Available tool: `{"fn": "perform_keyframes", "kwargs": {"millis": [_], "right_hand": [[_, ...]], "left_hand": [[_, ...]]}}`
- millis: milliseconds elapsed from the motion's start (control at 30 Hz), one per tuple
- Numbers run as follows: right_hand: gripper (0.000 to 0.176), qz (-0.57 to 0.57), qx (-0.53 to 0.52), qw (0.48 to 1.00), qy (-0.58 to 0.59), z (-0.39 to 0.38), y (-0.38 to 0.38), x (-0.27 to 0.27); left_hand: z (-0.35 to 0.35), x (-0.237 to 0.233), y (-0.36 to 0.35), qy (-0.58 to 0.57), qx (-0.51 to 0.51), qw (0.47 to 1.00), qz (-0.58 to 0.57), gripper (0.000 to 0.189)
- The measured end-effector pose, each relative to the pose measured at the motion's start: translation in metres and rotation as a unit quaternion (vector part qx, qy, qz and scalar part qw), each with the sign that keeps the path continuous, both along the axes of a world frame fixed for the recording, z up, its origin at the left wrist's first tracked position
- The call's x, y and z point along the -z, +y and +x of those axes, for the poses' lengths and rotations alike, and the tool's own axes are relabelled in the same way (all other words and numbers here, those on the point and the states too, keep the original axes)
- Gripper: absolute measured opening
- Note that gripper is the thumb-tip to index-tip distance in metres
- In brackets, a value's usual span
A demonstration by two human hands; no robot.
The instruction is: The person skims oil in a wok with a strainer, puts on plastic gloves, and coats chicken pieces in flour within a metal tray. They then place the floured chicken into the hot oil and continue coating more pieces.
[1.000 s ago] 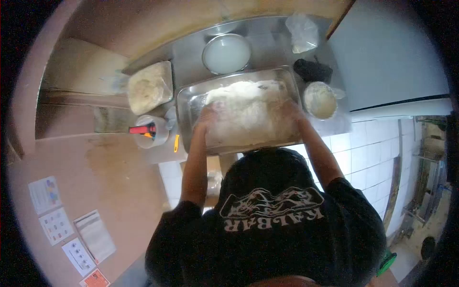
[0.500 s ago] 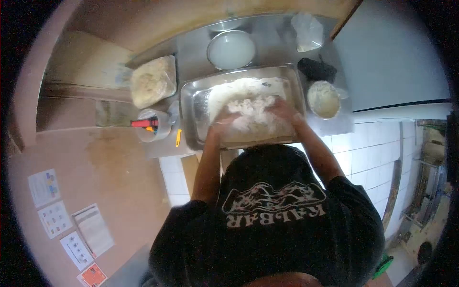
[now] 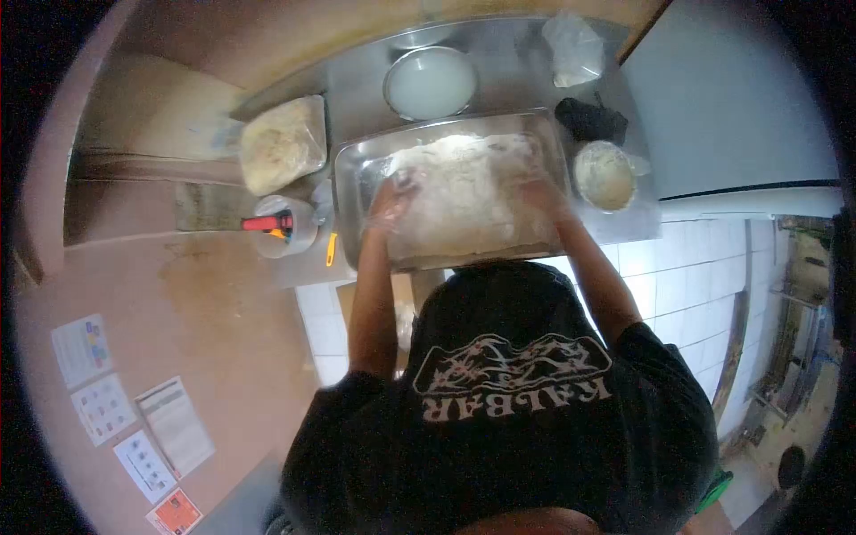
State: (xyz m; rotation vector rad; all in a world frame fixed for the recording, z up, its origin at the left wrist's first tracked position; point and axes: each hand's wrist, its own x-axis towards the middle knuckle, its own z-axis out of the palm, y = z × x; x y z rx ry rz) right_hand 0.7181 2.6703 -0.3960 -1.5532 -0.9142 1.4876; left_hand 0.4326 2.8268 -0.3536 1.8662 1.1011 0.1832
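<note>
A rectangular metal tray (image 3: 349, 192) holds a wide heap of white flour (image 3: 459, 196), partly smeared by motion. At the left side of the heap, inside the tray, is my left hand (image 3: 390, 203). My right hand (image 3: 540, 194) is over the flour near the tray's right wall. Both hands are dusted white and blurred, so their fingers cannot be made out, nor whether any flour is in them.
Behind the tray stands a round bowl of whitish liquid (image 3: 431, 85). To the left are a bag of pale food (image 3: 283, 147), a tub of tools (image 3: 299, 218) and a yellow-handled tool (image 3: 332, 250). On the right sit a tub (image 3: 605, 176), a dark bundle (image 3: 590, 120) and a plastic bag (image 3: 572, 52).
My hands have moved apart, the left one toward the tray's left wall. The lumpy flour raised between them has dropped back into the heap, which now looks flatter.
</note>
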Motion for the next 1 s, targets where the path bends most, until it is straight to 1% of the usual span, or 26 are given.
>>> {"fn": "perform_keyframes", "kwargs": {"millis": [33, 67, 100, 133, 167, 200, 267, 300, 333, 367, 433, 467, 500, 567, 600, 633, 667, 700, 733, 767, 800, 833, 867, 900, 1000], "right_hand": [[0.057, -0.008, -0.039, 0.996, -0.077, 0.002, -0.006, -0.001], [0.058, -0.024, -0.088, 0.983, -0.157, 0.002, -0.011, -0.001], [0.060, -0.036, -0.132, 0.970, -0.203, -0.004, -0.017, -0.004], [0.061, -0.042, -0.171, 0.956, -0.237, -0.011, -0.021, -0.009], [0.063, -0.038, -0.199, 0.946, -0.251, -0.021, -0.024, -0.013], [0.065, -0.030, -0.217, 0.942, -0.254, -0.031, -0.025, -0.014], [0.067, 0.019, -0.242, 0.940, -0.241, -0.050, -0.023, -0.010], [0.068, 0.044, -0.255, 0.937, -0.233, -0.058, -0.022, -0.007], [0.070, 0.054, -0.246, 0.942, -0.222, -0.060, -0.019, -0.003], [0.072, 0.065, -0.238, 0.946, -0.211, -0.063, -0.016, 0.001], [0.077, 0.054, -0.182, 0.964, -0.185, -0.056, -0.002, 0.007], [0.079, 0.048, -0.143, 0.979, -0.139, -0.050, -0.004, -0.011], [0.082, 0.041, -0.105, 0.989, -0.092, -0.039, -0.007, -0.049], [0.086, 0.098, -0.043, 0.993, 0.039, -0.027, -0.012, -0.051], [0.087, 0.163, -0.014, 0.979, 0.122, -0.017, -0.008, -0.018], [0.087, 0.175, -0.052, 0.976, 0.116, 0.004, 0.007, 0.018], [0.087, 0.189, -0.088, 0.972, 0.111, 0.025, 0.021, 0.054], [0.087, 0.145, -0.190, 0.971, 0.016, 0.059, 0.049, 0.091], [0.088, 0.119, -0.215, 0.968, -0.055, 0.061, 0.053, 0.096], [0.090, 0.093, -0.243, 0.957, -0.125, 0.062, 0.057, 0.101], [0.094, 0.090, -0.199, 0.961, -0.171, 0.027, 0.050, 0.090], [0.095, 0.094, -0.171, 0.965, -0.173, 0.002, 0.046, 0.075], [0.096, 0.098, -0.144, 0.969, -0.176, -0.023, 0.041, 0.060], [0.095, 0.108, -0.132, 0.976, -0.135, -0.039, 0.036, 0.044], [0.097, 0.261, -0.061, 0.957, -0.106, -0.048, 0.026, 0.064]], "left_hand": [[-0.013, 0.012, 0.002, 0.058, 0.006, 0.998, 0.016, 0.047], [-0.028, 0.035, -0.001, 0.107, 0.030, 0.994, 0.021, 0.048], [-0.041, 0.063, -0.009, 0.150, 0.066, 0.986, 0.015, 0.049], [-0.051, 0.091, -0.021, 0.168, 0.113, 0.979, 0.000, 0.050], [-0.055, 0.118, -0.033, 0.176, 0.166, 0.970, -0.016, 0.052], [-0.053, 0.141, -0.045, 0.157, 0.227, 0.961, -0.031, 0.053], [-0.031, 0.175, -0.068, 0.123, 0.326, 0.937, -0.035, 0.055], [-0.013, 0.181, -0.082, 0.085, 0.266, 0.960, -0.016, 0.055], [0.004, 0.187, -0.093, 0.047, 0.205, 0.978, 0.005, 0.054], [0.018, 0.190, -0.099, 0.007, 0.144, 0.989, 0.026, 0.054], [0.033, 0.171, -0.089, -0.058, 0.068, 0.996, -0.020, 0.056], [0.045, 0.124, -0.073, -0.083, 0.052, 0.991, -0.088, 0.058], [0.053, 0.079, -0.062, -0.107, 0.034, 0.981, -0.156, 0.060], [0.056, 0.009, -0.051, -0.066, -0.035, 0.987, -0.146, 0.058], [0.051, -0.008, -0.044, -0.044, -0.068, 0.987, -0.137, 0.057], [0.042, -0.002, -0.029, -0.013, -0.035, 0.994, -0.098, 0.055], [0.035, 0.019, -0.009, 0.017, -0.002, 0.998, -0.060, 0.052], [0.028, 0.040, 0.010, 0.047, 0.029, 0.998, -0.021, 0.050], [0.022, 0.069, 0.020, 0.055, 0.054, 0.997, -0.008, 0.050], [0.020, 0.096, 0.019, 0.035, 0.076, 0.996, -0.008, 0.050], [0.021, 0.121, 0.016, 0.010, 0.097, 0.995, -0.011, 0.050], [0.026, 0.136, 0.007, -0.029, 0.110, 0.993, -0.020, 0.051], [0.032, 0.145, -0.005, -0.070, 0.123, 0.990, -0.021, 0.051], [0.040, 0.148, -0.019, -0.113, 0.140, 0.983, -0.021, 0.051], [0.060, 0.131, -0.055, -0.210, 0.122, 0.970, 0.001, 0.052]]}}
